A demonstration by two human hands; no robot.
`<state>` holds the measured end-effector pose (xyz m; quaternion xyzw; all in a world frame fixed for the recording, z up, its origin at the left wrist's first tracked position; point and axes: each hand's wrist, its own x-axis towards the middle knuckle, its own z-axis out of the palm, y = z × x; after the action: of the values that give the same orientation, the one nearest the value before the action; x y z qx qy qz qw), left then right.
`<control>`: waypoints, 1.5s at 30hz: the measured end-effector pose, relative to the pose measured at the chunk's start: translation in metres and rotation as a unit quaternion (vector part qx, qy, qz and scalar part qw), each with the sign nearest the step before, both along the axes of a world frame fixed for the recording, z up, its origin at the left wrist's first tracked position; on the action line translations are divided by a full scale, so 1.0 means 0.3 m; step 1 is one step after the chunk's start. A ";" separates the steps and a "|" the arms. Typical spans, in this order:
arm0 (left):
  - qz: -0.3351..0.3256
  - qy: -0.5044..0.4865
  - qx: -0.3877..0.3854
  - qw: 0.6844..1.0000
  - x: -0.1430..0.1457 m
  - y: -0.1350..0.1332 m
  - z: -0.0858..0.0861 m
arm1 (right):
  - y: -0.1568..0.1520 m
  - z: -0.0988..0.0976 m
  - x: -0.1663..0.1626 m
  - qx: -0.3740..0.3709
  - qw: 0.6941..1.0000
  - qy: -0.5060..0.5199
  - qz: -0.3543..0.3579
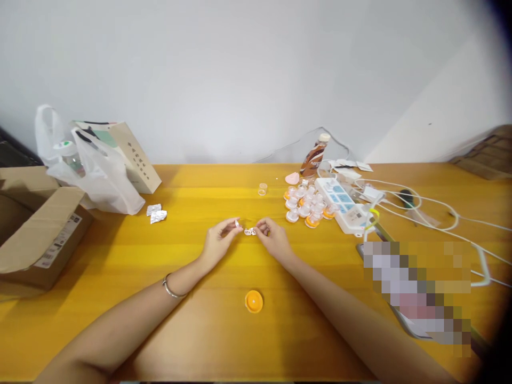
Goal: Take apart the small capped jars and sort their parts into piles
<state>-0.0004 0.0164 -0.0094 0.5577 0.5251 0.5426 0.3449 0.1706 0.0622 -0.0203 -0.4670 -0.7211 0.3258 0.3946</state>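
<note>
Both hands are over the middle of the wooden table (192, 325). My left hand (218, 240) pinches a small white piece (237, 223) between thumb and fingertips. The fingers of my right hand (274, 238) are pinched at the edge of some small white plastic parts (248, 231) lying between the hands. These parts are too small to name. Nearer to me, between the forearms, an orange round cap (254, 301) lies with its hollow side up. Beyond the hands are clear plastic rings (262, 189).
Several clear domed caps (308, 202), some with orange bases, cluster at right beside a white power strip (346, 208) and cables. A brown drink bottle (314, 156) leans behind. At left are a cardboard box (44, 234), a plastic bag (100, 176), a paper bag (134, 154) and foil scraps (157, 213).
</note>
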 end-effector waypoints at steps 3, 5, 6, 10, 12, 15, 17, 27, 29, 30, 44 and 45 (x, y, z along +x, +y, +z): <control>-0.005 -0.003 -0.004 1.000 0.002 0.000 0.002 | -0.001 0.000 -0.013 0.001 1.000 -0.020 -0.002; -0.008 -0.005 -0.004 1.000 0.003 0.000 0.004 | -0.001 -0.003 -0.020 0.003 1.000 -0.027 -0.003; -0.010 -0.006 -0.003 1.000 0.003 0.000 0.005 | 0.000 -0.005 -0.022 0.005 1.000 -0.029 -0.004; -0.019 0.000 -0.002 1.000 0.004 -0.002 0.012 | 0.004 -0.009 -0.029 0.003 1.000 -0.025 -0.004; -0.016 0.014 0.004 1.000 0.005 -0.004 0.014 | 0.002 -0.003 -0.029 -0.006 1.000 -0.008 -0.007; -0.019 0.036 0.019 0.999 0.007 -0.012 0.018 | -0.014 0.018 -0.023 -0.008 0.999 0.051 -0.006; -0.038 0.041 0.025 0.998 0.010 -0.022 0.021 | -0.034 0.033 -0.013 -0.006 0.995 0.092 0.030; -0.150 0.017 0.004 0.989 0.036 -0.066 0.023 | -0.081 0.056 0.001 -0.050 0.973 0.181 0.135; -0.142 0.029 0.008 0.989 0.036 -0.065 0.028 | -0.053 0.058 0.018 -0.093 0.967 0.202 0.123; -0.130 0.038 0.014 0.991 0.035 -0.064 0.030 | -0.033 0.058 0.035 -0.112 0.967 0.205 0.102; -0.084 0.068 0.036 0.993 0.026 -0.053 0.015 | 0.073 0.041 0.178 -0.102 0.992 0.044 -0.055; -0.084 0.069 0.037 0.993 0.025 -0.053 0.015 | 0.072 0.038 0.176 -0.093 0.994 0.033 -0.056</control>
<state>0.0073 0.0006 -0.0050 0.6485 0.4781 0.4909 0.3315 0.2235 0.0838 -0.0089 -0.5307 -0.6469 0.3838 0.3905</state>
